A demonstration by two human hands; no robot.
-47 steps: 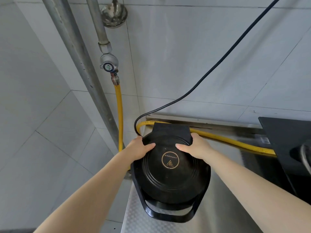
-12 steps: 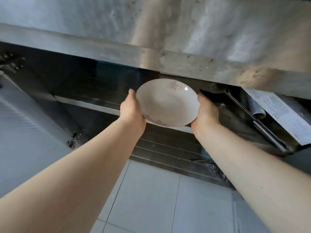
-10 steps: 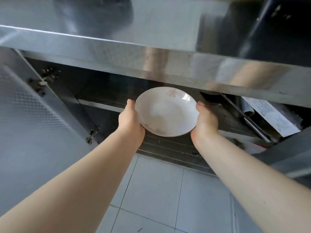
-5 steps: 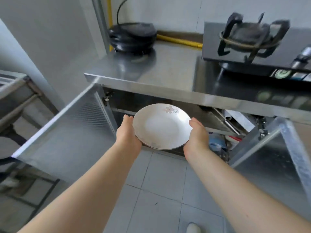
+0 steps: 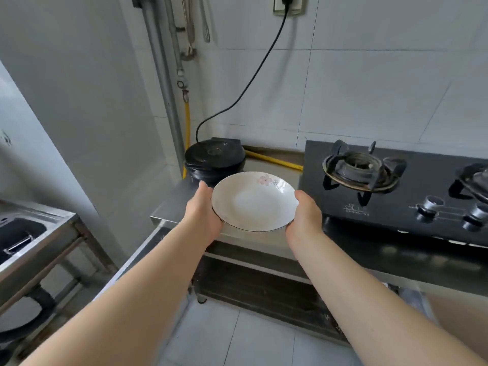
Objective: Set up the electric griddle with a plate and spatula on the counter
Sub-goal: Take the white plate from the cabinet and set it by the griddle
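- The plate (image 5: 253, 203) is white with a thin dark rim line and a small pink flower print near its far edge; it is held up in the air, tipped slightly toward the camera, over the front edge of the steel counter (image 5: 169, 204).
- The left hand (image 5: 202, 207) grasps the plate's left rim, thumb on top and the other fingers hidden beneath.
- The right hand (image 5: 306, 212) grasps the plate's right rim in the same way, thumb along the edge.
- Just behind the plate, the black electric griddle (image 5: 214, 159) sits closed on the counter's back left corner, against the tiled wall.
- From behind the griddle a black power cord (image 5: 248, 83) rises up the wall to a socket (image 5: 289, 3) high above the plate.
- A yellow gas hose (image 5: 274, 161) lies along the wall behind the plate, to the griddle's right.
- To the right of the plate stands a black gas stove (image 5: 396, 204) with a burner (image 5: 360, 169) and knobs.
- Far left of the plate, apart from the counter, is a steel sink unit (image 5: 39, 233).
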